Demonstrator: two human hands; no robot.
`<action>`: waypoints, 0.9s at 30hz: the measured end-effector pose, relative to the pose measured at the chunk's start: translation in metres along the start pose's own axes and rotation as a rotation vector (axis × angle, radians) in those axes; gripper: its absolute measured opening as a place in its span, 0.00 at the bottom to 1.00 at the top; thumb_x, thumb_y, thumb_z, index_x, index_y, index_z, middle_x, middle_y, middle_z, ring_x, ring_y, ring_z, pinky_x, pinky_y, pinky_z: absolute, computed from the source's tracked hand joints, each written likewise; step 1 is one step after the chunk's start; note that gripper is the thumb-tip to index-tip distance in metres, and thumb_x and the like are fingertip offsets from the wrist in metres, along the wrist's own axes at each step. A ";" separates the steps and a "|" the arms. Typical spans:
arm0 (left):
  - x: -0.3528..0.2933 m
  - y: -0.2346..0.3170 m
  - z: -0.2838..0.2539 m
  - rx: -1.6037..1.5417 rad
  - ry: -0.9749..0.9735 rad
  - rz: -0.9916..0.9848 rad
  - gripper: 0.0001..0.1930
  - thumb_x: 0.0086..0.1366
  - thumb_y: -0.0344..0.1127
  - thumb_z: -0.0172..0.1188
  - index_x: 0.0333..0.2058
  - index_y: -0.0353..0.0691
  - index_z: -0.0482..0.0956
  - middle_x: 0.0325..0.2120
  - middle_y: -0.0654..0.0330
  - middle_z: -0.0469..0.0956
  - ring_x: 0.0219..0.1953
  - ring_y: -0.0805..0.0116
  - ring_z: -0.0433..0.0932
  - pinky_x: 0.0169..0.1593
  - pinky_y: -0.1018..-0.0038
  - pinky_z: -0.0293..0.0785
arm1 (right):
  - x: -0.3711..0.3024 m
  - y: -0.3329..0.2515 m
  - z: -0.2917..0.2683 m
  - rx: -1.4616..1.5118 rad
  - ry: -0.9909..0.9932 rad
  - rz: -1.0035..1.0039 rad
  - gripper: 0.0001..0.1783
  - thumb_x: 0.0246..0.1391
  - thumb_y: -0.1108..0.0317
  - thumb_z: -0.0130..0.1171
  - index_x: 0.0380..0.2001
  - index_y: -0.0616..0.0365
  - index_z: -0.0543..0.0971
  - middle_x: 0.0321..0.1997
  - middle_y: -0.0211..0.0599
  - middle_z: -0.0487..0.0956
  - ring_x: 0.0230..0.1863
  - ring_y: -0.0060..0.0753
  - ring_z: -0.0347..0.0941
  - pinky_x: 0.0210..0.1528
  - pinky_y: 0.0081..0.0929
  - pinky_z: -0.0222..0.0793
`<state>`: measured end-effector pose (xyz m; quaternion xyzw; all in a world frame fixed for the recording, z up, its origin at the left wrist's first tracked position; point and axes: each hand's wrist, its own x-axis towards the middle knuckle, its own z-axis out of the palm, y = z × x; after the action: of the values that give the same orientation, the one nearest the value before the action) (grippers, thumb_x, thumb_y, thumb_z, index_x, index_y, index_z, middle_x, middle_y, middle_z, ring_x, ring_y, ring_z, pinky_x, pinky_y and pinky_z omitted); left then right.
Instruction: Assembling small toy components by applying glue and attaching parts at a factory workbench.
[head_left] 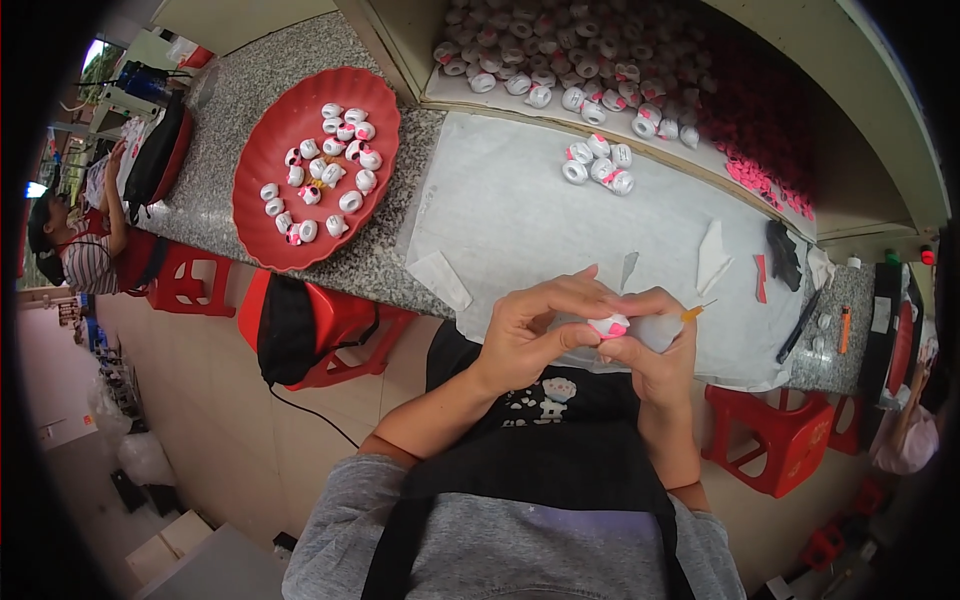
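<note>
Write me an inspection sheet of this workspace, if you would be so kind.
Surface: white sheet over part of a speckled counter
Work items: white-and-pink piece and translucent bottle in hand; similar loose pieces on the sheet, more in a red tray
Clutter: white scrap, crumpled dark item
Grip: left hand pinches the piece; right hand holds the bottle and touches the piece
Cables: thin black cord near a black bag; type unclear
Surroundings: shelf, red stools, another person

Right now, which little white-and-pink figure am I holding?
The figure pinched between your left hand and right hand; the others lie in the red tray, on the white sheet or on the shelf.
</note>
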<state>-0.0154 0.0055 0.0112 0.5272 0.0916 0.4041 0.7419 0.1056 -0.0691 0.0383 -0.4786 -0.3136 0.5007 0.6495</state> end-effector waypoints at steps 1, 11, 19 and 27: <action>0.000 0.000 0.001 -0.012 0.002 0.004 0.10 0.47 0.26 0.56 0.32 0.37 0.73 0.32 0.58 0.73 0.40 0.67 0.69 0.55 0.59 0.47 | 0.000 0.000 0.000 0.026 -0.016 -0.012 0.15 0.32 0.79 0.60 0.28 0.65 0.70 0.23 0.36 0.72 0.21 0.20 0.67 0.22 0.13 0.62; 0.000 0.005 -0.002 -0.003 -0.016 -0.065 0.09 0.47 0.25 0.56 0.30 0.34 0.71 0.32 0.53 0.72 0.40 0.62 0.69 0.55 0.58 0.47 | 0.001 0.003 0.000 0.145 -0.051 0.035 0.15 0.33 0.79 0.60 0.29 0.65 0.72 0.23 0.36 0.73 0.21 0.19 0.67 0.21 0.12 0.61; -0.003 0.005 0.001 -0.043 0.033 -0.055 0.13 0.49 0.22 0.52 0.36 0.32 0.69 0.35 0.57 0.71 0.40 0.72 0.68 0.56 0.66 0.46 | 0.002 -0.002 0.002 0.038 -0.036 0.060 0.16 0.34 0.81 0.53 0.33 0.68 0.69 0.23 0.40 0.71 0.18 0.25 0.66 0.19 0.17 0.63; -0.001 0.004 0.006 -0.045 0.074 -0.057 0.12 0.49 0.21 0.52 0.36 0.31 0.69 0.35 0.57 0.71 0.40 0.72 0.68 0.57 0.65 0.46 | 0.004 0.001 0.003 0.066 -0.003 0.033 0.15 0.34 0.79 0.53 0.32 0.68 0.69 0.22 0.40 0.71 0.17 0.24 0.66 0.18 0.16 0.62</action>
<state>-0.0147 0.0007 0.0163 0.4923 0.1249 0.4041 0.7608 0.1043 -0.0646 0.0383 -0.4612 -0.2900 0.5222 0.6561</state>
